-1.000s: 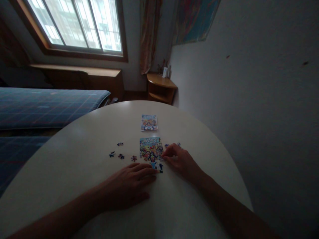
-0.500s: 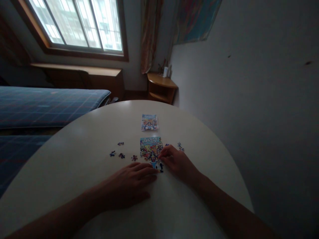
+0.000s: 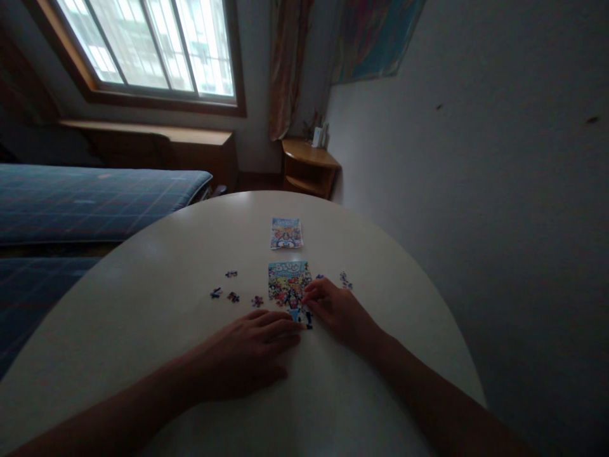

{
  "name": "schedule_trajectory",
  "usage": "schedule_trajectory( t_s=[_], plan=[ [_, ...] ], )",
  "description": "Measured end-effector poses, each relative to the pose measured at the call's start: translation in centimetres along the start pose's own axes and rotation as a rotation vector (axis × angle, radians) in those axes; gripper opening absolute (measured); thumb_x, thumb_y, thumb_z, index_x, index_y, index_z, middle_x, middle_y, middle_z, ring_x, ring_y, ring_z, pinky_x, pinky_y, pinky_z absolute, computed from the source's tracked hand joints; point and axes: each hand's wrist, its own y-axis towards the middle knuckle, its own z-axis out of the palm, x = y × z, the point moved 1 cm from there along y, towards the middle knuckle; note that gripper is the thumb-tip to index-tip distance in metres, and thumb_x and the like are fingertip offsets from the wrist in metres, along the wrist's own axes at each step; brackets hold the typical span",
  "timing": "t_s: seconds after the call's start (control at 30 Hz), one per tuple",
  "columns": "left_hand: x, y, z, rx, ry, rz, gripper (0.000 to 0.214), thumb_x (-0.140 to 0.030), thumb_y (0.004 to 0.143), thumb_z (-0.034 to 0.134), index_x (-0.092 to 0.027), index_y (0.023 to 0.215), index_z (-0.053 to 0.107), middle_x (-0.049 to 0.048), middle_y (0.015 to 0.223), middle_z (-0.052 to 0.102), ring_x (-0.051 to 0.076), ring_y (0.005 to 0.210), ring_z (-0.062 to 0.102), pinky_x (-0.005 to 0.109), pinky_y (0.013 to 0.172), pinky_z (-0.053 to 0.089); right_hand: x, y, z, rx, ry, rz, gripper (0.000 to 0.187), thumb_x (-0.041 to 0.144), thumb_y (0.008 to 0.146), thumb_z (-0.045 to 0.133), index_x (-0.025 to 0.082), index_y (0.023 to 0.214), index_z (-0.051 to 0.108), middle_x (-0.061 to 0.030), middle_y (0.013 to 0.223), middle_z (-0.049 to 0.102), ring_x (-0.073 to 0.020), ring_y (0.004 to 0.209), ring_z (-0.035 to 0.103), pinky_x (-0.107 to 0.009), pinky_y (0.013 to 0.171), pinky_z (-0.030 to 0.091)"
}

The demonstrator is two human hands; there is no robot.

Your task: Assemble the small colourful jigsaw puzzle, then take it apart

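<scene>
A small, partly joined colourful jigsaw puzzle (image 3: 288,282) lies on a round white table (image 3: 181,254). My right hand (image 3: 339,311) rests at the puzzle's right lower edge, its fingertips pinched together on a puzzle piece I can barely make out. Flat on the table lies my left hand (image 3: 247,355), fingers stretched out, with the fingertips touching the puzzle's lower edge. Several loose pieces (image 3: 231,296) are scattered to the left of the puzzle and a few more loose pieces (image 3: 343,279) to the right. A small picture card (image 3: 286,232) lies beyond the puzzle.
A white wall (image 3: 476,158) stands close on the right. A bed with a blue checked cover (image 3: 85,203) is at the left, a window (image 3: 152,44) behind it, and a wooden corner shelf (image 3: 309,165) beyond the table's far edge.
My right hand has slid a little left along the puzzle's right edge, uncovering the loose pieces at the right. The left hand has stayed where it was.
</scene>
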Motion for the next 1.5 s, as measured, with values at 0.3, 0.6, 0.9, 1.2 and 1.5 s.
schedule_trajectory(
  t_s=[0.3,0.6,0.9,1.2,1.5],
  plan=[
    [-0.1,0.0,0.0,-0.022,-0.024,-0.005,0.043,-0.030,0.091,0.063,-0.021,0.132,0.054,0.0054,0.143,0.054,0.027,0.130,0.050,0.044,0.108,0.042,0.0,0.0,-1.5,-0.040,-0.035,0.006,0.025,0.013,0.087,0.058,0.024,0.109,0.051,-0.0005,0.090,0.074,-0.0151,0.084,0.071,-0.031,0.081,0.053],
    [0.0,0.0,0.0,-0.048,-0.049,0.008,0.044,-0.030,0.091,0.062,-0.022,0.133,0.053,0.0054,0.143,0.054,0.026,0.129,0.051,0.042,0.108,0.042,-0.4,-0.4,-2.3,0.037,0.002,0.049,0.029,0.012,0.082,0.058,0.023,0.108,0.051,-0.0010,0.089,0.074,-0.0145,0.077,0.071,-0.028,0.073,0.055],
    [0.1,0.0,0.2,-0.043,-0.030,0.003,0.044,-0.031,0.092,0.061,-0.023,0.134,0.052,0.0052,0.144,0.054,0.026,0.130,0.050,0.042,0.108,0.042,-0.2,-0.3,-1.7,0.017,-0.023,0.046,0.031,0.012,0.082,0.059,0.024,0.110,0.053,0.0001,0.090,0.074,-0.0142,0.079,0.071,-0.029,0.076,0.055],
    [-0.1,0.0,-0.2,-0.047,-0.056,0.003,0.044,-0.029,0.091,0.062,-0.022,0.133,0.053,0.0058,0.142,0.055,0.026,0.130,0.051,0.042,0.109,0.042,0.1,-0.4,-3.1,0.018,-0.172,-0.030,0.029,0.014,0.081,0.064,0.023,0.108,0.061,-0.0025,0.097,0.072,-0.0175,0.090,0.067,-0.034,0.085,0.050],
    [-0.1,0.0,-0.1,-0.032,-0.042,0.000,0.045,-0.027,0.090,0.063,-0.021,0.133,0.053,0.0058,0.143,0.054,0.027,0.130,0.050,0.044,0.108,0.042,0.3,-0.3,-3.3,0.084,-0.399,-0.114,0.012,0.023,0.079,0.072,0.023,0.091,0.070,-0.0060,0.096,0.070,-0.0230,0.096,0.063,-0.039,0.089,0.045]
  ],
)
